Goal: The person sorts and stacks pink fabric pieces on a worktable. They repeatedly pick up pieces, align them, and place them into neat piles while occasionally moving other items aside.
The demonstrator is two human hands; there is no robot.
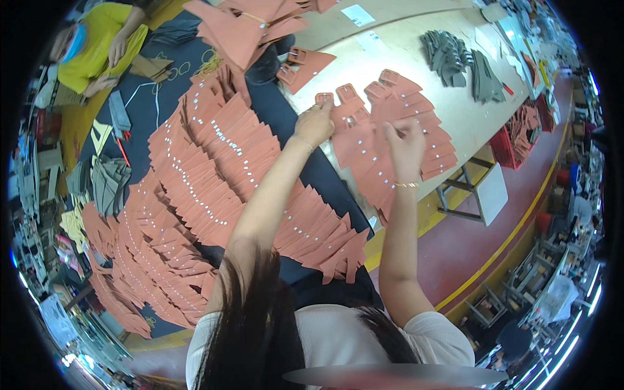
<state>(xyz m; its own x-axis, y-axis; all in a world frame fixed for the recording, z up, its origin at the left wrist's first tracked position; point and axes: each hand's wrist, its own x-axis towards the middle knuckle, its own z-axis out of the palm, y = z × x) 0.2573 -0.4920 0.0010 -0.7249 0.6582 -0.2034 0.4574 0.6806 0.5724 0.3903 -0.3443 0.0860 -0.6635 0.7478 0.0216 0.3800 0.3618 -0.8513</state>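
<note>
On the pale table, coral fabric pieces [364, 153] lie fanned in overlapping layers, with small white stickers on them. Several have a coral square buckle [348, 93] at the far end. My left hand [314, 123] is at the left edge of this fan, its fingers closed at the buckled end of one piece. Over the middle of the fan is my right hand [407, 144], fingers curled into a pinch and slightly blurred; whatever is between them is hidden. Beyond my left hand, more coral pieces with buckles [298, 55] lie at the table's edge.
Long overlapping rows of coral pieces [214, 169] cover the dark table at left. Grey-green pieces [445, 57] sit far right. A co-worker in yellow [104, 39] is at far left. A white stool [491, 194] and red crate [504, 148] stand right of the table.
</note>
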